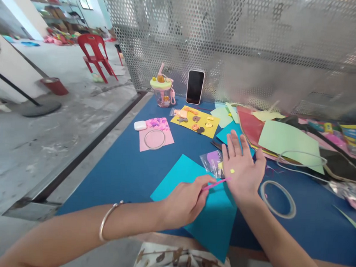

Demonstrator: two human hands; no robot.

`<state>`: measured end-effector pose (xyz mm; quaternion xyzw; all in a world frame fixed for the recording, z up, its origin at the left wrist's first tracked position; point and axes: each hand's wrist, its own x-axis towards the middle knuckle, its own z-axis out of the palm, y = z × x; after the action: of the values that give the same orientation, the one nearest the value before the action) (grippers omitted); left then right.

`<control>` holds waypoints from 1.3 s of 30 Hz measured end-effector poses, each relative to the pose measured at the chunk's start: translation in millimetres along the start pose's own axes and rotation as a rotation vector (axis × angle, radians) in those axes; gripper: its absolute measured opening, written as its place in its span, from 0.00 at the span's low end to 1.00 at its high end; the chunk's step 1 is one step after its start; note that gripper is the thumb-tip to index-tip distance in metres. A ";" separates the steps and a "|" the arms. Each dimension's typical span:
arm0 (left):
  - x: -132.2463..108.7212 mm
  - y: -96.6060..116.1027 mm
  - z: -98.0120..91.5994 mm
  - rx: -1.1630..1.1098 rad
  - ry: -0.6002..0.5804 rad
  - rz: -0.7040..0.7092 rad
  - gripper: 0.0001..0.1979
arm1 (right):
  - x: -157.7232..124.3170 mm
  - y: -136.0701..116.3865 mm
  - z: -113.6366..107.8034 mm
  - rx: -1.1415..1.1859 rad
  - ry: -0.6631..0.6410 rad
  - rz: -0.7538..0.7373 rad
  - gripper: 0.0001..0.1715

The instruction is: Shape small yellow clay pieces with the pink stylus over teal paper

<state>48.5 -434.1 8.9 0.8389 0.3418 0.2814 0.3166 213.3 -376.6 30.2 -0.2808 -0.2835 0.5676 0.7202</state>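
My left hand [184,202], with a silver bangle on its wrist, pinches a thin pink stick [215,184]. The stick's far tip reaches the edge of my right palm. My right hand [243,169] is open, palm up, fingers stretched out. A small yellow piece [232,171] lies on that palm, close to the stick's tip. Beneath my hands is a bright blue sheet [176,176], hanging over the table's front edge. A clear bag [211,162] with purple and yellow material sits beside my right fingers, partly hidden.
Shaped pieces lie on a yellow sheet [182,122]. A pink sheet [144,144] carries purple bits, a ring and a white case [140,126]. Behind stand a lidded cup [162,94] and phone [195,86]. At right are a tape roll [292,209] and layered sheets [288,141].
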 end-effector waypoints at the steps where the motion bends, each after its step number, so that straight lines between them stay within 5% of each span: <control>1: -1.3 0.5 2.4 -0.003 -0.016 -0.011 0.15 | -1.3 -0.1 0.3 -0.015 0.012 -0.029 0.25; 12: 0.3 6.7 6.8 -0.020 -0.126 -0.079 0.07 | -10.1 0.9 2.0 -0.304 -0.056 -0.139 0.32; 19: -0.2 3.9 4.4 -0.073 -0.119 0.080 0.06 | -20.5 -3.2 14.7 -0.457 -0.126 -0.105 0.37; 26: -1.6 2.9 7.0 0.000 -0.076 0.175 0.07 | -21.5 -3.6 14.8 -0.455 -0.124 -0.096 0.37; 39: -2.5 2.1 8.8 0.022 -0.117 0.142 0.08 | -23.6 -3.2 16.0 -0.400 -0.125 -0.065 0.36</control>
<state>53.8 -440.1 4.2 0.8795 0.2655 0.2500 0.3058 199.2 -398.9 41.2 -0.3733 -0.4436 0.4925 0.6491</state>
